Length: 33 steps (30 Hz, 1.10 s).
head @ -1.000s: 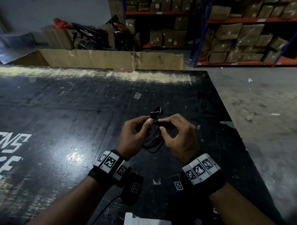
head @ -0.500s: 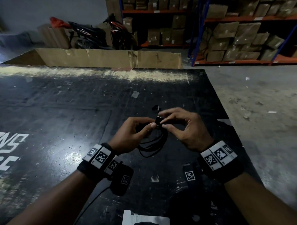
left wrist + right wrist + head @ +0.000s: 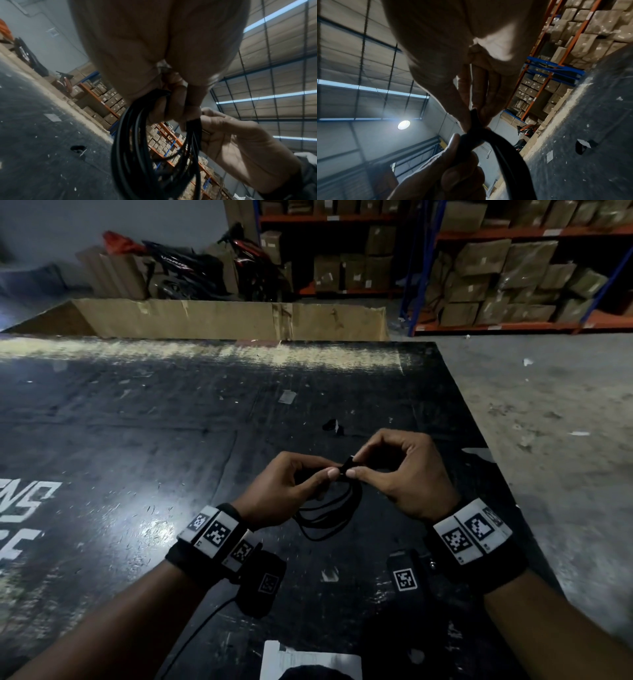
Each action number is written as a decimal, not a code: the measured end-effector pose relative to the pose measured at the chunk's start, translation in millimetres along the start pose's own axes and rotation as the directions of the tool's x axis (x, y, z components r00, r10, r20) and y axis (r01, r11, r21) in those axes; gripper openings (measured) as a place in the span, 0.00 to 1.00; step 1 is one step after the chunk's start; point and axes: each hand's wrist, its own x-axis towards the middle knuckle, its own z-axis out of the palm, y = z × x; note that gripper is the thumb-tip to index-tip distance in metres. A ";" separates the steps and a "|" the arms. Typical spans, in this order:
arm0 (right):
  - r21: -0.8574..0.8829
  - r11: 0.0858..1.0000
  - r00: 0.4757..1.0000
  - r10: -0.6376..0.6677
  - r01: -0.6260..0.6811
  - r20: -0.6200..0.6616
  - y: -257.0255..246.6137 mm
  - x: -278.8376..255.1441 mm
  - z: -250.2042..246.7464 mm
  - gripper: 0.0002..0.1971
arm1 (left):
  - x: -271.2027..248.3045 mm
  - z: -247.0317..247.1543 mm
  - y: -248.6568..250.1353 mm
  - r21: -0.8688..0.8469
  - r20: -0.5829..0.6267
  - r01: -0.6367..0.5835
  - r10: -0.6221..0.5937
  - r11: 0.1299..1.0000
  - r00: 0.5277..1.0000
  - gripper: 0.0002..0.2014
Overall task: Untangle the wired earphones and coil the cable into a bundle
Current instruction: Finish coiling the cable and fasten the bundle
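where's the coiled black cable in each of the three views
Head: coiled cable hangs at centre between the left hand and right hand.
Left wrist: loops fill lower centre.
Right wrist: a strand runs lower centre to bottom.
Shared landmark: small black piece on the table.

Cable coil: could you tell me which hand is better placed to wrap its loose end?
Right, probably: the right hand pinches the end at the top, while the left hand grips the cable coil.

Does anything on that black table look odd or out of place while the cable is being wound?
One thing: a small black piece lies alone on the table, beyond both hands and apart from the coiled cable they hold. What it is cannot be told. The tabletop is also scuffed and littered with pale scraps.
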 end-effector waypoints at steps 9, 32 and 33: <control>-0.097 0.992 0.991 0.089 -0.080 0.097 1.6 4.1 -8.2 0.19 | -0.2 0.1 5.0 -0.161 0.137 0.142 -0.120 0.977 0.983 0.17; 0.294 0.894 0.933 0.277 -0.337 0.229 33.1 -6.7 27.4 0.26 | 6.8 9.8 -7.2 -0.865 -0.177 -0.011 -0.284 0.502 0.942 0.08; 0.341 0.864 0.921 0.292 -0.370 0.259 35.7 -10.9 33.4 0.23 | 7.1 10.6 -7.3 -0.891 -0.182 -0.031 -0.295 0.452 0.938 0.08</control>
